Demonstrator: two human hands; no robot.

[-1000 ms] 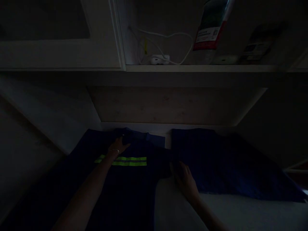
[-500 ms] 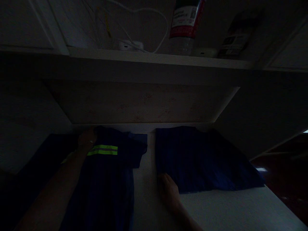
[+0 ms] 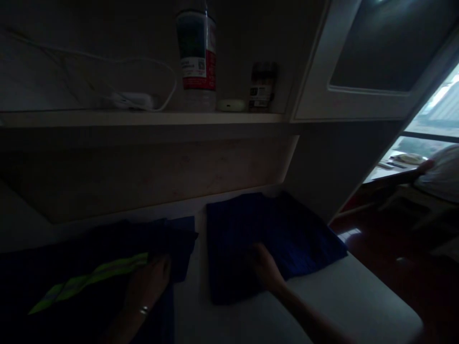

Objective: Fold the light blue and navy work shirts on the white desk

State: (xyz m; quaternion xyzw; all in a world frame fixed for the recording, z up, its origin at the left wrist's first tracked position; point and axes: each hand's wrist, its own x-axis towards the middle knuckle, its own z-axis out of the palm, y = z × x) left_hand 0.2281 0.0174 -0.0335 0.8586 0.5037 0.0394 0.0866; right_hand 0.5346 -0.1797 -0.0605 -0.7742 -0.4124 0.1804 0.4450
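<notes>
Lower right, the white table (image 3: 358, 306) is now showing its corner. The striped garment (image 3: 103, 271) is lying lower left, the blue cloth (image 3: 283, 234) at centre. The left hand (image 3: 150, 282) is now hovering or resting near the stripe's right end, the right hand (image 3: 265, 265) over the cloth; handling is apparently shifting rightward. Blur is hiding whether either hand's fingers are gripping.

Worn on the person's head, the camera looks forward and down from the near side of a white tabletop (image 3: 344, 296), at close range, with the left hand (image 3: 148, 282) and right hand (image 3: 266, 265) in its near part. It faces the far back panel (image 3: 179, 169) beneath an open shelf (image 3: 143, 119), taking in (at the right edge) a bright window (image 3: 442, 102).
</notes>
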